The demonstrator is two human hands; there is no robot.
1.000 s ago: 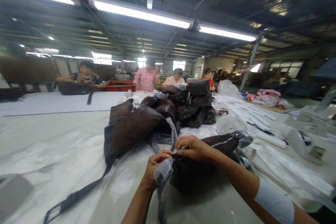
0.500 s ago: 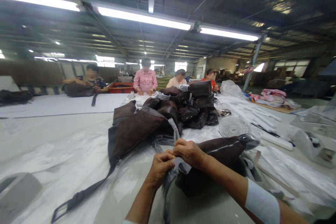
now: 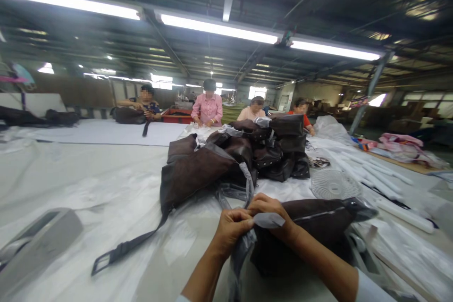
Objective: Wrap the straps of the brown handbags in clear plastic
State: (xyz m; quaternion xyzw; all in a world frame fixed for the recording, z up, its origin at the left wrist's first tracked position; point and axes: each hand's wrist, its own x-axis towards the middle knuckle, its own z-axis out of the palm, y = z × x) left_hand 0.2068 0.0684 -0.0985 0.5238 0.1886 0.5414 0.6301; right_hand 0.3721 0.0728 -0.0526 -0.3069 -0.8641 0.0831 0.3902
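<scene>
My left hand (image 3: 231, 227) pinches a strip of translucent plastic wrap (image 3: 269, 220), whose loose end sticks out to the right. Fingers of my right hand (image 3: 269, 208) are closed on the same wrapped strap (image 3: 239, 250), touching my left fingertips. The strap loops up behind the hands and hangs down below them. Beneath my right forearm lies a dark brown bag (image 3: 318, 214), partly hidden by the arm. Another brown bag (image 3: 193, 177) lies beyond to the left, its black strap with a buckle (image 3: 102, 262) stretched over the table.
Behind is a pile of dark bags (image 3: 279, 146). A clear round fan (image 3: 334, 184) and white rolls (image 3: 399, 207) lie right. Grey tape dispenser (image 3: 42, 240) stands at left. Several people are across the table, one in a pink shirt (image 3: 207, 107). White plastic sheets (image 3: 116, 198) cover the table.
The view has swung left, so things appear further right. The loose end of the plastic wrap now extends over my right wrist. Both hands stay close together on the strap.
</scene>
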